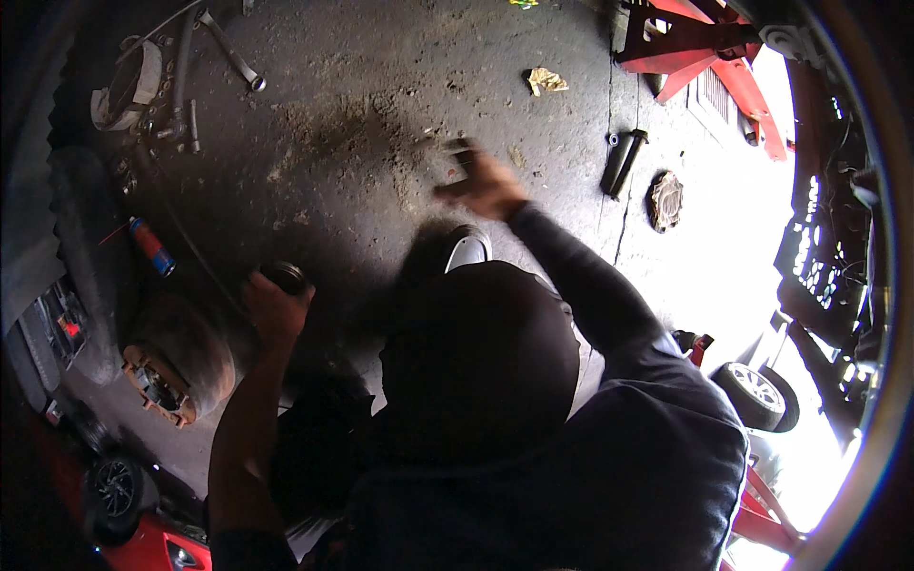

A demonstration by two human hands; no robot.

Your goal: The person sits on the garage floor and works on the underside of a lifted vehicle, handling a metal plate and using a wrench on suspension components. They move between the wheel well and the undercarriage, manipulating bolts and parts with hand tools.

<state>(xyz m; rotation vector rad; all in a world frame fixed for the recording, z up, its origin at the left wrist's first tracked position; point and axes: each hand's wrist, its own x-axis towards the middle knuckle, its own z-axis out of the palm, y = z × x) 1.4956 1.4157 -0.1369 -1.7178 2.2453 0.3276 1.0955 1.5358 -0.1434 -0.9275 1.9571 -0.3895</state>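
At the lower left, my left hand [276, 306] is closed around a round, dark metal part [284, 276] with a ringed top, whose exact kind I cannot make out. My right hand [484, 186] reaches over the floor ahead of my shoe [467, 249]. Its fingers are blurred by motion but look spread, with a gap between thumb and fingers, and I see nothing clearly held. Loose dirt [352, 128] lies on the concrete to the left of it. A rusty brake drum [205, 357] with a studded hub stands below my left hand.
Wrenches [231, 52] and a curved brake shoe [143, 81] lie far left. A blue spray can [152, 247] rests nearer. To the right are a black bolt-like rod [628, 164], a greasy round cap [665, 202] and a red jack stand [690, 43]. Crumpled yellowish paper [546, 81] lies ahead.
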